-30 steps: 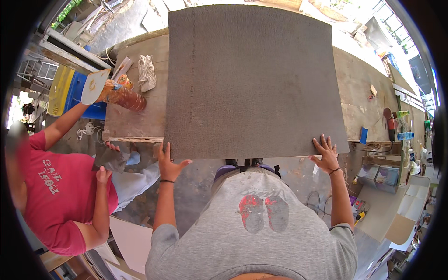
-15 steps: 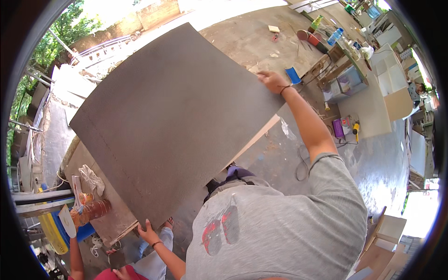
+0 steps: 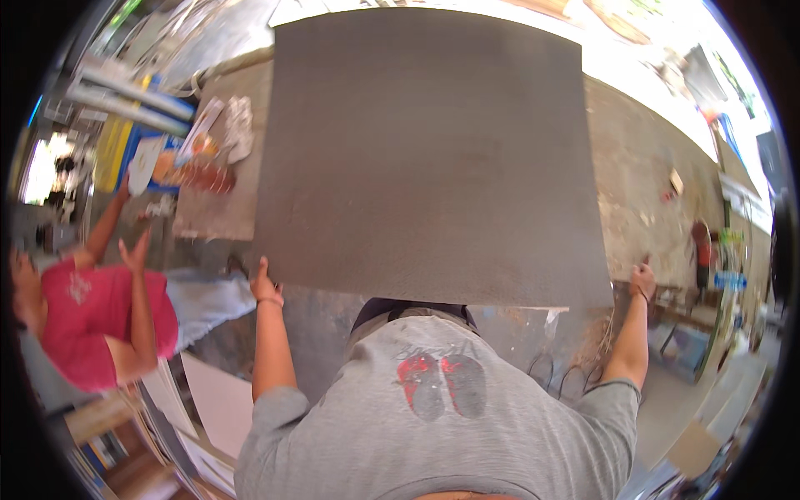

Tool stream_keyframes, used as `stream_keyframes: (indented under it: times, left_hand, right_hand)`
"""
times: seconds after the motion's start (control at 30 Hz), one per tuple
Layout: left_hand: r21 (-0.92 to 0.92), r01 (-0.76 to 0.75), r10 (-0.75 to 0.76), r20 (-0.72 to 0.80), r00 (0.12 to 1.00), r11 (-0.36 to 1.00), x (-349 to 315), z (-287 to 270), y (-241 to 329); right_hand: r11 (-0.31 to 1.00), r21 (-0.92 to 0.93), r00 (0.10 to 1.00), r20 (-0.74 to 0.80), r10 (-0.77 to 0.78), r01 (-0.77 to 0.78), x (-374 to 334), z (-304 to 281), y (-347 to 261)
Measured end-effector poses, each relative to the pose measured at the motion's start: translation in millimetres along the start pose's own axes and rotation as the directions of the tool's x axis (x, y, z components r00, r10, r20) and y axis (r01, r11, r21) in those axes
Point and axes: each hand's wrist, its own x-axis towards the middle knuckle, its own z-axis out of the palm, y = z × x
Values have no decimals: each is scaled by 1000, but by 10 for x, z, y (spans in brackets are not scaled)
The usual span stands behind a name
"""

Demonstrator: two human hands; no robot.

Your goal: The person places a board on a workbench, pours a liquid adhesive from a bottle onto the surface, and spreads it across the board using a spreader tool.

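One dark sheet point(image 3: 433, 158) between both hands point(image 3: 267, 288)

This is looking like a workshop: a stained table point(image 3: 646, 179) is carrying a red power tool point(image 3: 703, 252), and pale boards point(image 3: 218, 406) are showing beside a wooden shelf unit point(image 3: 125, 442).

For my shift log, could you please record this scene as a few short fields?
Sheet: large, dark grey, over the worktable
Left hand: at the sheet's near left corner
Right hand: right of the sheet, apart from it
Table, left side: reddish-brown container, whitish cloth
Table, right side: red-and-dark tool
Co-worker: person in red shirt, at left
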Motion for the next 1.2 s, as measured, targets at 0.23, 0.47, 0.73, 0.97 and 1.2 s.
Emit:
stream_keyframes:
  times: [0.23,0.47,0.73,0.97,1.2]
  left_hand:
    - [138,90,-91,-5,996,986,-69,-131,8]
    - [141,66,-85,131,988,988,-64,-115,72]
    - [-80,160,-131,284,950,984,-40,-274,-52]
    - [-26,198,-147,577,804,980,210,-619,86]
    - [270,84,-242,628,739,959,472,-663,255]
  right_hand:
    - [692,325,740,-494,-457,644,-245,-1427,-2327]
    - [735,382,824,-175,-538,561,-628,-291,-3926]
    - [149,400,158,10,-987,904,-3865,-170,-6008]
    - [-9,914,121,-63,-991,405,-3942,-1017,-6321]
    - [-130,667,-287,131,-949,733,-4558,-248,-6103]
